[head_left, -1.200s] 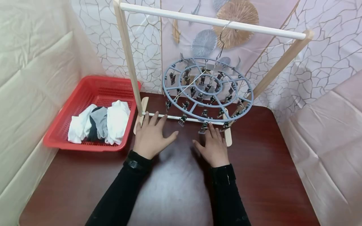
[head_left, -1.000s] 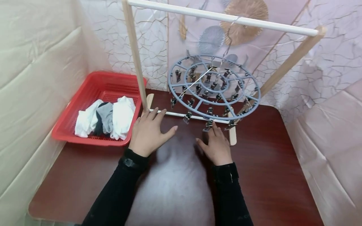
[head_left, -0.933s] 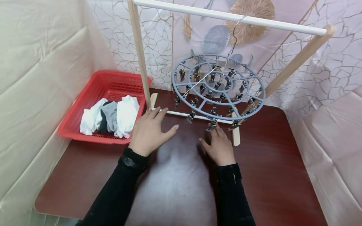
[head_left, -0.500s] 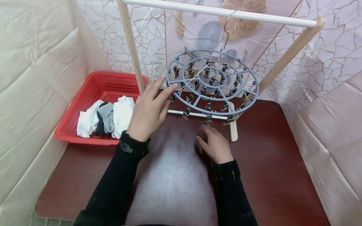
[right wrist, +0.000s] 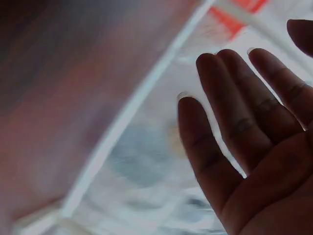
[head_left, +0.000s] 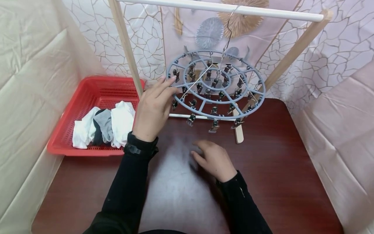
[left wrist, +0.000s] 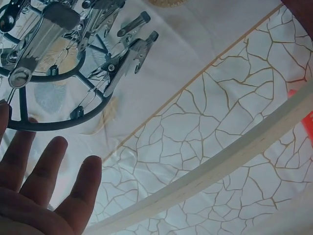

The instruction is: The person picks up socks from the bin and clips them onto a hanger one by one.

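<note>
Round clip hanger hanging by its hook from the white top bar, left hand with fingers extended at the hanger's left rim, exact contact unclear, right hand above the desk, fingers extended, red perforated basket of garments at left.

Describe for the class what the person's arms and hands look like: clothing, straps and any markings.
The left sleeve and right sleeve are both long and black. A black strap with a small dark grey, buckle-like piece sits at the left wrist. The right sleeve shows a thin pale mark near its end. The left hand and right hand wear no gloves.
</note>
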Demonstrator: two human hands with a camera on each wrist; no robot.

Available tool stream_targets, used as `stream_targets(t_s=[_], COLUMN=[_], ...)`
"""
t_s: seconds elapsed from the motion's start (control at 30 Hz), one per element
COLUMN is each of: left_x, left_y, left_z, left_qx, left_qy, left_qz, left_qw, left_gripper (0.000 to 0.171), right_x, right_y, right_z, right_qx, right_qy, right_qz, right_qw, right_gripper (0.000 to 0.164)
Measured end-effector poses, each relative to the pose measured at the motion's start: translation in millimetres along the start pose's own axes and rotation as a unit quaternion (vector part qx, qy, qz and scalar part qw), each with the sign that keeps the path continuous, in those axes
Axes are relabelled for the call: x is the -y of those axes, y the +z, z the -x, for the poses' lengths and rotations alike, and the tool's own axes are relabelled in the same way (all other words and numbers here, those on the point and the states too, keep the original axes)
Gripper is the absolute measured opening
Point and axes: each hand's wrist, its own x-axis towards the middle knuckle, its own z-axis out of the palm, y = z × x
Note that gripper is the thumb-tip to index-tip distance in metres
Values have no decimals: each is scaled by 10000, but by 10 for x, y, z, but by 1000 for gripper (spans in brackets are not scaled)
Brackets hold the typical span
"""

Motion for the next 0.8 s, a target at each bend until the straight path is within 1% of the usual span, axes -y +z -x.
stream_targets(t_s=[0.07,0.1,0.17,0.23,0.27,0.3,0.37,0.43,0.5,0.57,0.67,0.8], left_x=[-15,-19,-29,-34,-37,-39,-42,-41,-36,-28,-22,-29], left_y=[-12,-16,-20,-15,-11,-5,5,13,9,-3,-10,12], left_z=[10,15,24,28,31,34,46,57,80,113,147,113], left_qx=[-33,-58,-119,-172,-198,-216,-244,-240,-253,-324,-340,-278], left_qy=[45,59,78,75,66,58,48,41,16,-25,3,100], left_qz=[2,8,35,68,92,116,148,159,138,95,53,118], left_qw=[10000,10000,9999,9998,9997,9997,9996,9996,9996,9994,9994,9995], left_gripper=[21,20,19,18,18,18,18,19,19,18,17,21], right_x=[170,255,395,498,537,570,616,641,657,676,696,691], right_y=[-104,-172,-302,-416,-461,-496,-532,-532,-507,-475,-439,-454], right_z=[43,53,45,-2,-38,-77,-160,-241,-307,-355,-371,-401], right_qx=[-516,-841,-1604,-2292,-2531,-2679,-2759,-2668,-2525,-2412,-2414,-2487], right_qy=[-320,-489,-725,-740,-674,-549,-249,27,190,254,286,351], right_qz=[-21,-71,-185,-245,-261,-294,-349,-414,-555,-656,-715,-746], right_qw=[9982,9952,9842,9703,9647,9614,9602,9629,9658,9679,9674,9651], right_gripper=[31,30,30,34,37,39,45,49,51,51,49,47])
